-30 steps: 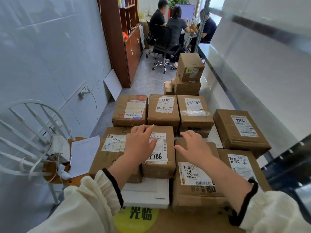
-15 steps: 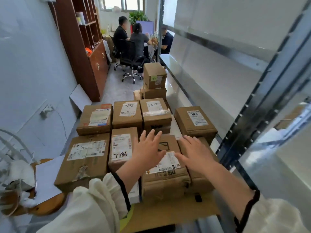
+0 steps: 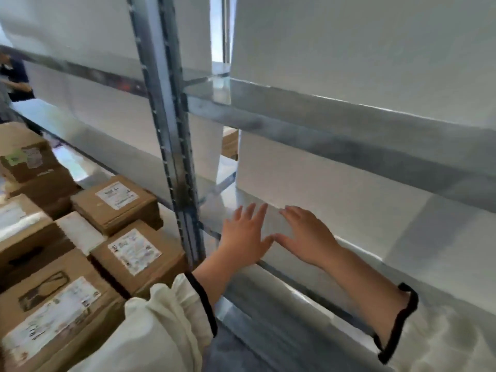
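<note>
In the head view, you are holding your left hand and right hand side by side over the metal shelf, thumbs nearly touching. Your fingers are spread flat and gripping nothing. The labelled boxes are lying to your left, past the upright. Be keeping your palms level while checking the bay is free.

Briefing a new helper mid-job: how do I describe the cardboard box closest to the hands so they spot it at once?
Find the grey metal rack post, upright mid-view. At its foot on the left lie a farther box and a nearer box; take the nearer, just left of the left hand. Its white label sits askew, and no other box lies closer to that hand.
</note>
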The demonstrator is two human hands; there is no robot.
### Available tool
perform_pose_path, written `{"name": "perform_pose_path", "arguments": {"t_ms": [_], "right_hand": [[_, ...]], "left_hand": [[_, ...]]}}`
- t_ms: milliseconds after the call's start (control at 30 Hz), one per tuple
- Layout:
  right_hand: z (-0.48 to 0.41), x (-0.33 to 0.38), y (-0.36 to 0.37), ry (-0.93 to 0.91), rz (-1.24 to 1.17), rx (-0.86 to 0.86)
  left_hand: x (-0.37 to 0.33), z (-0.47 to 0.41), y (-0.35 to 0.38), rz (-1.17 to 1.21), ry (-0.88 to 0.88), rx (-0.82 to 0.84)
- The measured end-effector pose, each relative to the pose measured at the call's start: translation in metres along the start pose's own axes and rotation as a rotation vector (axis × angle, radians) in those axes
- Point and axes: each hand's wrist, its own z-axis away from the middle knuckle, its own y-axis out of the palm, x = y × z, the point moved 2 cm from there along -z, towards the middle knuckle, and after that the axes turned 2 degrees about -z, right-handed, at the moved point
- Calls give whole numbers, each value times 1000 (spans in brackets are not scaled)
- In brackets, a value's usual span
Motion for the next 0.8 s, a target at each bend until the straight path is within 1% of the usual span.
{"name": "perform_pose_path", "arguments": {"t_ms": [167,367,500,633,700,800], "right_hand": [[68,-91,-32,298,10,-81],[156,-149,-46,578,41,-128],[211,-178,-48,710,28,-162],[264,-206,-52,786,-51,-204],[291,-222,-51,808,-140,-239],[333,-248,-51,808,-182,-255]], "left_hand": [[-101,-39,15,-4,290,67],[-197,-37,34,-5,564,131],[-246,-22,51,-5,663,190],[-296,-5,64,-26,742,219],[-323,6,72,-33,771,229],[-367,24,87,-48,785,252]]}}
